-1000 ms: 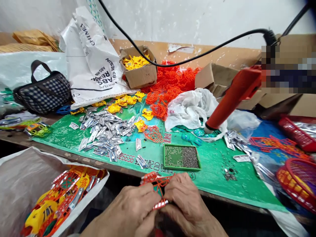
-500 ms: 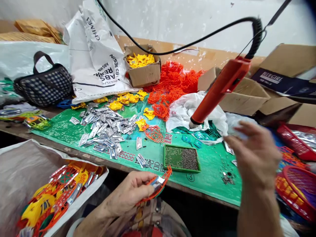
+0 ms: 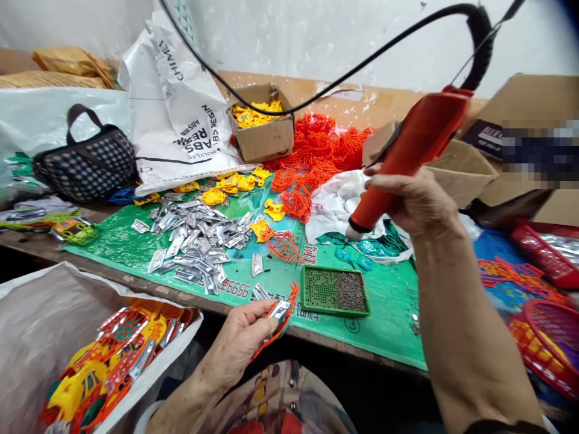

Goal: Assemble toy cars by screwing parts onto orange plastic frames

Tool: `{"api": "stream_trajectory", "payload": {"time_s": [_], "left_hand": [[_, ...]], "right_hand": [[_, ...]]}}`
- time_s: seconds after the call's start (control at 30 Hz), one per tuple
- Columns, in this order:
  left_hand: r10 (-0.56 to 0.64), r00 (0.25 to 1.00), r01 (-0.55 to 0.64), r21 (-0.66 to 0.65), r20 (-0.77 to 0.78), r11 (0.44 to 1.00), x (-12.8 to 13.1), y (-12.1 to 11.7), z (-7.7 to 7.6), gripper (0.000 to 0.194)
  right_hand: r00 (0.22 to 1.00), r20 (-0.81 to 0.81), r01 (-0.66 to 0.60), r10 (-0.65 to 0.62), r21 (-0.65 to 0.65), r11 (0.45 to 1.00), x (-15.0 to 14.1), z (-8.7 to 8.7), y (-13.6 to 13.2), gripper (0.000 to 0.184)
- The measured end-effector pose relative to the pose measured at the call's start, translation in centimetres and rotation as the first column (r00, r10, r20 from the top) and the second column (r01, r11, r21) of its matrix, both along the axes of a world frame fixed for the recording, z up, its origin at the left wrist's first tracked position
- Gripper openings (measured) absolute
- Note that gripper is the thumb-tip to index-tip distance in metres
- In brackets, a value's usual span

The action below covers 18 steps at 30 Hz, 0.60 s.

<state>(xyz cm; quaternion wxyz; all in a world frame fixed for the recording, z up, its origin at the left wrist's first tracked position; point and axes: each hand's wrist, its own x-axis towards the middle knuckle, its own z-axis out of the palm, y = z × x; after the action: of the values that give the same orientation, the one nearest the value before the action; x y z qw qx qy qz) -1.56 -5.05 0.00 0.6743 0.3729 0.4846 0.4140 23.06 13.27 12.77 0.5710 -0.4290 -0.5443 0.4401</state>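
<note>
My left hand (image 3: 239,337) pinches an orange plastic frame (image 3: 292,295) together with a silver plate (image 3: 280,310), just off the table's front edge. My right hand (image 3: 418,199) is wrapped round the body of a red electric screwdriver (image 3: 391,163), which hangs from a cable with its tip pointing down and left. Below that tip lies a green tray (image 3: 312,304) with small metal screws (image 3: 350,291) gathered in its right half. Left of the tray, silver plates (image 3: 194,241) lie in a loose heap, with yellow plastic parts (image 3: 239,179) behind them.
A white bag (image 3: 27,337) at lower left holds assembled orange and yellow pieces. Orange frames (image 3: 321,144) are piled at the back beside a cardboard box (image 3: 266,141) of yellow parts. A red basket (image 3: 543,343) stands at right. The black cable (image 3: 335,87) arcs overhead.
My right hand has moved up and left from the air at right and taken hold of the electric screwdriver. My left hand has shifted slightly left and up, tilting the orange frame.
</note>
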Motion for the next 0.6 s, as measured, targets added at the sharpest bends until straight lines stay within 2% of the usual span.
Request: {"api": "stream_trajectory", "payload": {"time_s": [0.13, 0.23, 0.4, 0.5, 0.6], "left_hand": [[-0.019, 0.998, 0.021, 0.043, -0.062, 0.999, 0.3, 0.5, -0.4, 0.03], [-0.025, 0.991, 0.037, 0.093, -0.13, 0.995, 0.7, 0.8, -0.6, 0.029], [-0.026, 0.992, 0.037, 0.085, -0.124, 0.996, 1.2, 1.0, -0.8, 0.031], [-0.011, 0.994, 0.017, 0.057, -0.105, 0.998, 1.4, 0.9, -0.7, 0.031], [0.018, 0.995, -0.015, 0.028, -0.093, 0.999, 1.8, 0.9, -0.5, 0.029]], "right_hand": [[0.991, -0.093, -0.091, 0.093, 0.024, 0.996, -1.8, -2.3, -3.9, 0.043], [0.987, -0.132, -0.096, 0.09, -0.044, 0.994, -2.9, -4.9, -6.5, 0.048], [0.991, -0.135, 0.011, -0.017, -0.043, 0.999, -3.6, -8.2, -8.6, 0.032], [0.99, -0.132, 0.042, -0.047, -0.034, 0.999, -3.8, -8.9, -8.9, 0.02], [0.986, -0.144, 0.079, -0.083, -0.034, 0.996, -4.0, -9.2, -9.0, 0.02]]}}
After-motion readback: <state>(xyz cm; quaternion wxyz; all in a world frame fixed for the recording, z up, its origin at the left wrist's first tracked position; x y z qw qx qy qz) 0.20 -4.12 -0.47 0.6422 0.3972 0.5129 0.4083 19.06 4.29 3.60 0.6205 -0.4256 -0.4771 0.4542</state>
